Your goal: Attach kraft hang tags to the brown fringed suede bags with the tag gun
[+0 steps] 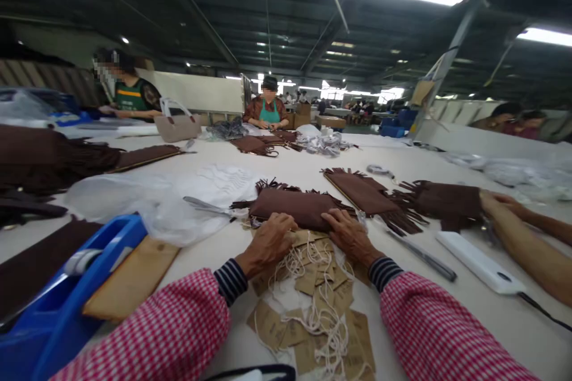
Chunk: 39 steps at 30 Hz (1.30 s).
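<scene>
A dark brown fringed bag (288, 207) lies on the white table in front of me. My left hand (273, 238) grips its near edge at the left, fingers bent over the top. At the right end, my right hand (351, 235) holds the same edge, thumb toward the middle. What the fingertips do under the edge is hidden. Just below the bag, between my forearms, spreads a heap of brown paper tags (313, 297) with white strings. Scissors (208, 207) rest left of the bag, beside a crumpled clear plastic bag (152, 202).
A blue tape dispenser (75, 297) and a tan board (134, 280) occupy the near left. Another brown fringed bag (364, 190), a silver tool (424, 259) and a corded white device (482, 262) lie to the right. A co-worker's arms (522, 232) reach in there, at a fringed piece.
</scene>
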Each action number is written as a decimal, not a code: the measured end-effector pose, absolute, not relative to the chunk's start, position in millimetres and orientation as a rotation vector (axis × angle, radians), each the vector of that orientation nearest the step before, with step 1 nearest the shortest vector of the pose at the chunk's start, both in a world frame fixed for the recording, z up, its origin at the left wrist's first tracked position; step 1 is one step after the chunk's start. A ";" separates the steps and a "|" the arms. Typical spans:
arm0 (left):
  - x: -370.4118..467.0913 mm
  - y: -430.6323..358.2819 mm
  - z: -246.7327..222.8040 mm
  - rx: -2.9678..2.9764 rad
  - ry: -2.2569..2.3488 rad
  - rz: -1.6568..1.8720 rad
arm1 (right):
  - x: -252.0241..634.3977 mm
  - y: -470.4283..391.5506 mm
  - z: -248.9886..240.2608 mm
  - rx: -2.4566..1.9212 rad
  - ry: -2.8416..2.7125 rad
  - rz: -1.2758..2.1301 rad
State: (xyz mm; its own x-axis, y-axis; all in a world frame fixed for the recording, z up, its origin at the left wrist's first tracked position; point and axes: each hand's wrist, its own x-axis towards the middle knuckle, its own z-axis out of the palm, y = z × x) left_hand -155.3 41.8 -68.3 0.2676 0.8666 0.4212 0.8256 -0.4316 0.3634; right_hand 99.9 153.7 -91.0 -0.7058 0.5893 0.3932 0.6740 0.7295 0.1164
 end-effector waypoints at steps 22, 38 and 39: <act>-232.8 21.1 -57.5 1.320 1.253 1.713 | 11.7 117.6 153.5 -0.828 -2.172 -0.585; -186.9 -54.2 -5.5 1.107 0.963 1.323 | 136.3 108.6 41.2 -1.380 -1.912 0.918; -187.0 -51.4 -19.0 1.092 1.004 1.306 | 134.2 112.4 19.1 -1.387 -1.935 0.877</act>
State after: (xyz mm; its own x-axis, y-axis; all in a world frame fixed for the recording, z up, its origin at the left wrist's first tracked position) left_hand -187.0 -51.4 -19.0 0.0313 0.9986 0.0420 -0.2153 -0.0343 0.9759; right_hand 134.2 112.4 19.1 -0.2781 0.9564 0.0892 0.5637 0.2377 -0.7911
